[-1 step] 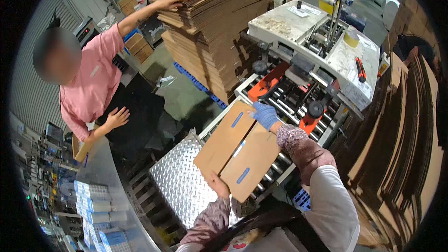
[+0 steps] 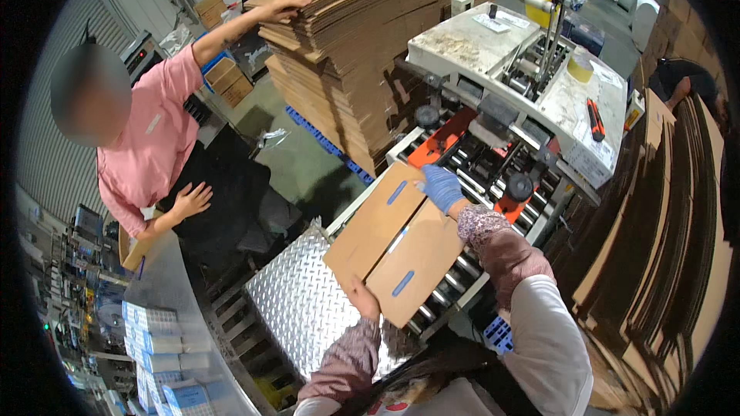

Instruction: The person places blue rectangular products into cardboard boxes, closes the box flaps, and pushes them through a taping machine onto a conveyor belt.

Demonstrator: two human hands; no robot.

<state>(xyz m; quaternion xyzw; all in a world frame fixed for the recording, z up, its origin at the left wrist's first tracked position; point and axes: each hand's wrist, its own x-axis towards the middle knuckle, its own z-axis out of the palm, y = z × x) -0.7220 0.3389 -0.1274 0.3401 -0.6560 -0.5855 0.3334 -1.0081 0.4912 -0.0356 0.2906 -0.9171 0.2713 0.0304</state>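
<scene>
A brown cardboard box [image 2: 420, 258] lies on the metal rollers [image 2: 452, 286] in front of me, its two top flaps folded in and nearly meeting along a narrow seam. Each flap has a blue oblong mark. My bare left hand [image 2: 365, 299] grips the box's near-left edge, thumb on top and the other fingers mostly hidden. At the far edge, my right hand [image 2: 442, 188], in a blue glove, is closed over the box by the seam. Just beyond it stands a carton-taping machine [image 2: 512, 69] with orange-red side guides [image 2: 443, 139].
Left of the rollers is a diamond-plate metal platform [image 2: 297, 300]. A person in a pink shirt [image 2: 150, 135] rests a hand on a tall stack of flat cardboard [image 2: 354, 54]. More cardboard sheets [image 2: 663, 239] stand at right. On the machine lie a red utility knife [image 2: 595, 119] and a tape roll [image 2: 580, 65].
The box has shifted very slightly away from me and to the right, with both hands keeping their places on it.
</scene>
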